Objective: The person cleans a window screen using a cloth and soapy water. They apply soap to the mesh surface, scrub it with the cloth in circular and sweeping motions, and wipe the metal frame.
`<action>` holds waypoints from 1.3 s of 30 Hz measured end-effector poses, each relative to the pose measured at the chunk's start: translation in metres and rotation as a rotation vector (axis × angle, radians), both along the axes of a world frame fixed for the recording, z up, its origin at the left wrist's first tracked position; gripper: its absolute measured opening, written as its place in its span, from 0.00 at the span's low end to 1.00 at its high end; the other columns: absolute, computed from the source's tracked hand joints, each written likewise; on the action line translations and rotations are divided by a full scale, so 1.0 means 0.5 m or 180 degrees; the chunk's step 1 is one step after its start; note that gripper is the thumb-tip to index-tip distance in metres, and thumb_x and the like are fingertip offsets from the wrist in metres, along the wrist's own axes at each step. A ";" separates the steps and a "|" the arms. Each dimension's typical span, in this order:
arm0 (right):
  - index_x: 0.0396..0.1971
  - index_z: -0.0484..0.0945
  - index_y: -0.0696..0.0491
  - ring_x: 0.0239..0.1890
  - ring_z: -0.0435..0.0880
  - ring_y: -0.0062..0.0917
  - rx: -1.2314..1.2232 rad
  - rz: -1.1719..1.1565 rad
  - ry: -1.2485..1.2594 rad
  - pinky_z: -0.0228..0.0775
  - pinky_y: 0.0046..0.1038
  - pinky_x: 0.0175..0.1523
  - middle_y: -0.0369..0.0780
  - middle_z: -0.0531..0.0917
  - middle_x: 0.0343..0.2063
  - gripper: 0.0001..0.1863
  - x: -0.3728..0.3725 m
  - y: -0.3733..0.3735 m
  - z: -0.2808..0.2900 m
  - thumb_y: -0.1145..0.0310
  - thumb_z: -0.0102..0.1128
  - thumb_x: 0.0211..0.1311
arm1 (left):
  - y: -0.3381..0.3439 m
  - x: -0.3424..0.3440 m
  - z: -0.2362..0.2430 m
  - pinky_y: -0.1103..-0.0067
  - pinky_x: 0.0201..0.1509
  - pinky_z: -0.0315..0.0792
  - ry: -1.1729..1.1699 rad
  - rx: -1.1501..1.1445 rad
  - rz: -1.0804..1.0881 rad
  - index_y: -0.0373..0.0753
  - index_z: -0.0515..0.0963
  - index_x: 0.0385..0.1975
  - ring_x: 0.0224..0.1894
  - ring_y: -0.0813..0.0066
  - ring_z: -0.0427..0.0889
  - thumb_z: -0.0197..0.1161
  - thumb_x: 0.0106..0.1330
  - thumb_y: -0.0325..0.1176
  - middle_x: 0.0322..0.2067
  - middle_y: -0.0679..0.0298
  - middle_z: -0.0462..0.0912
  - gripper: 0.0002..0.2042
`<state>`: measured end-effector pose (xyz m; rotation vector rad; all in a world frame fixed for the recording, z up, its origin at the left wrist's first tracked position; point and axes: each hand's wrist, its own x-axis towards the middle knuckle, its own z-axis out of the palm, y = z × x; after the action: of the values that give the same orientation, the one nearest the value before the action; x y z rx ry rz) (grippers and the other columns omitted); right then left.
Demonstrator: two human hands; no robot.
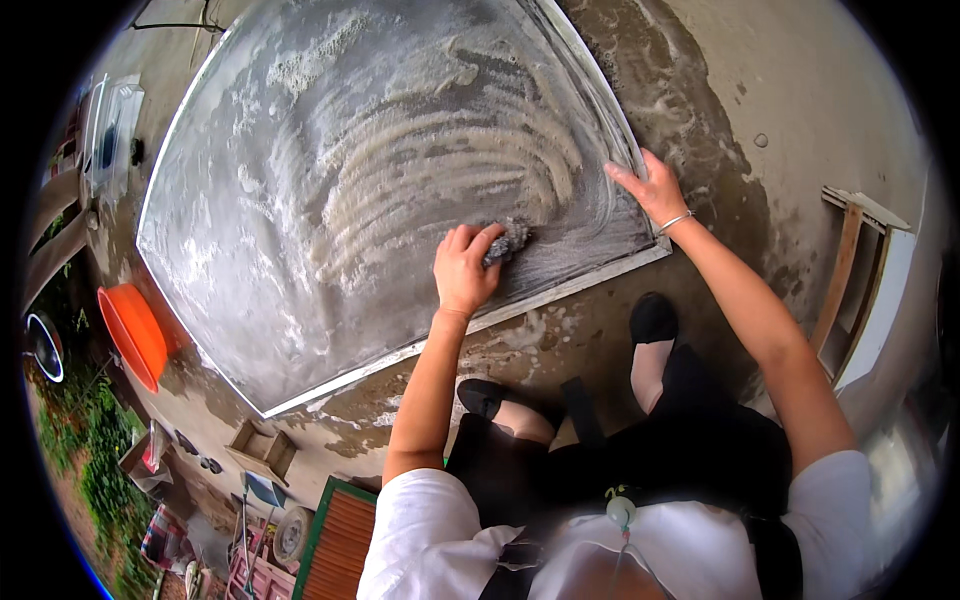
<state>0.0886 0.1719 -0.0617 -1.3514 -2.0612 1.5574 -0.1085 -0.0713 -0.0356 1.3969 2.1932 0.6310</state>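
Note:
A large grey framed panel with a pale metal rim lies before me, wet and streaked with curved bands of foam. My left hand is closed on a grey wire scouring pad, pressed against the panel near its close edge. At the right side, my right hand grips the panel's frame. Its thumb reaches over the soapy surface, while the other fingers are partly hidden at the rim. A thin bracelet circles that wrist.
Wet, sudsy concrete surrounds the panel. An orange basin stands to the left, a small wooden stool at lower left, and a wooden frame-like piece at right. My black shoes are close to the panel's near edge.

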 end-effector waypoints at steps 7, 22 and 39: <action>0.34 0.78 0.59 0.28 0.80 0.23 -0.0066 -0.0171 -0.0236 0.71 0.27 0.38 0.42 0.84 0.27 0.19 -0.002 -0.011 -0.022 0.58 0.67 0.51 | 0.034 -0.046 -0.011 0.69 0.45 0.69 0.0115 0.0712 0.1741 0.46 0.75 0.46 0.41 0.57 0.73 0.61 0.50 0.24 0.37 0.58 0.74 0.20; 0.38 0.77 0.60 0.33 0.75 0.14 -0.0872 -0.0328 0.0202 0.67 0.19 0.42 0.34 0.82 0.33 0.15 0.014 -0.041 0.064 0.66 0.64 0.55 | -0.170 -0.336 -0.033 0.65 0.41 0.72 0.1453 -0.1070 0.3383 0.48 0.72 0.48 0.41 0.58 0.78 0.65 0.54 0.39 0.41 0.58 0.74 0.21; 0.42 0.76 0.59 0.37 0.75 0.13 -0.1042 -0.0518 0.0105 0.66 0.18 0.46 0.33 0.80 0.36 0.14 0.032 -0.044 0.164 0.70 0.63 0.56 | -0.072 -0.202 -0.030 0.68 0.39 0.72 0.1164 -0.0349 0.3219 0.47 0.72 0.43 0.39 0.59 0.76 0.65 0.51 0.29 0.38 0.61 0.73 0.19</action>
<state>0.1046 0.1500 0.0204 -1.5438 -1.6801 1.8864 -0.2095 -0.1074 -0.0504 0.2537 3.1303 0.5675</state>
